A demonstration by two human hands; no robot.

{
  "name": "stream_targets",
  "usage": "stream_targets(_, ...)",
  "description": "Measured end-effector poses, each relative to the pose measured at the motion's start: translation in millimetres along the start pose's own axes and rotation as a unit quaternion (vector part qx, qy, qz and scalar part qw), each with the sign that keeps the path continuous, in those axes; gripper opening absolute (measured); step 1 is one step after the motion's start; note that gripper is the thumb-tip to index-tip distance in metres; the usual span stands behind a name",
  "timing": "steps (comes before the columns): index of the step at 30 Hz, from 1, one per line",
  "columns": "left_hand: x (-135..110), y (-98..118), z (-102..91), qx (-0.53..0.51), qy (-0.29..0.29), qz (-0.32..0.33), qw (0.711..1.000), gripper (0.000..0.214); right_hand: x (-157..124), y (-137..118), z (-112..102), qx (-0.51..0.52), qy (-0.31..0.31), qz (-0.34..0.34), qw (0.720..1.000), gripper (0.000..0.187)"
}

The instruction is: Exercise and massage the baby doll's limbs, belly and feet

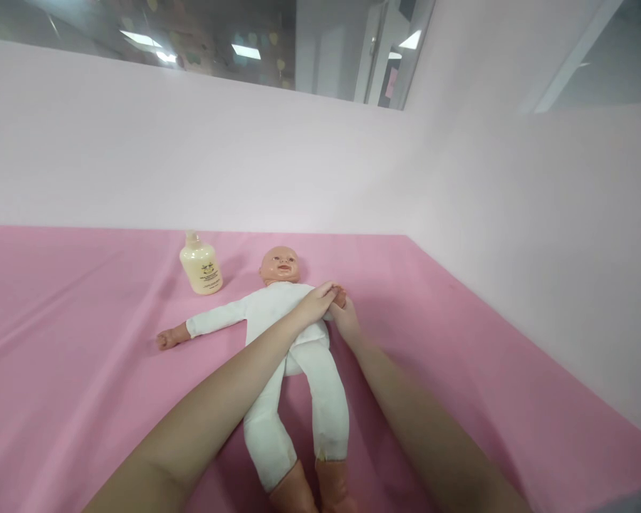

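Observation:
A baby doll [278, 317] in a white bodysuit lies on its back on the pink sheet [85, 370], head toward the wall. One doll arm stretches out to the left. My left hand [316, 302] reaches across the doll's chest and closes around its other arm near the shoulder. My right hand [345, 317] meets it there, fingers wrapped around the doll's small hand. A cream lotion bottle [201, 266] stands upright left of the doll's head, away from both hands.
A pale pink wall [320, 157] rises behind the sheet, and another wall closes off the right side [555, 271]. Windows above show ceiling lights.

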State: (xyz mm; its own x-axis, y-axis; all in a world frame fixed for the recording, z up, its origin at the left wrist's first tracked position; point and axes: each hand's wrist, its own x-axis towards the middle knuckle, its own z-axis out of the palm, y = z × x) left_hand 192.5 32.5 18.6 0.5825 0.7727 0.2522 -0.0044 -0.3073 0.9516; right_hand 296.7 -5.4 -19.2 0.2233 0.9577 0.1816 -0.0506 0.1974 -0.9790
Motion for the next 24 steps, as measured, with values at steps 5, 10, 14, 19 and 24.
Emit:
stream_targets(5, -1.7, 1.7, 0.1, -0.018, -0.002, -0.019, 1.0, 0.024, -2.2, -2.9, 1.9, 0.022, -0.004, -0.008, 1.0, 0.025)
stream_targets(10, -3.2, 3.9, -0.5, -0.015, -0.011, -0.024, 1.0, 0.03, -4.3, -6.4, 2.7, 0.02, -0.004, 0.003, 1.0, 0.032)
stream_targets(14, -4.2, 6.4, -0.3, -0.031, -0.024, -0.015, 0.999, 0.034, -3.9, -5.6, 1.2, -0.001, 0.017, -0.001, 1.0, 0.035)
stream_targets(19, -3.6, 5.0, -0.1, -0.023, -0.018, -0.017, 0.999, 0.029, -0.8, -0.4, -0.4, 0.03, -0.011, -0.005, 0.999, 0.033)
stream_targets(24, -0.4, -1.2, -0.5, -0.007, -0.01, -0.007, 1.0, 0.024, 2.6, 2.9, 1.3, 0.059, -0.018, -0.004, 0.998, 0.033)
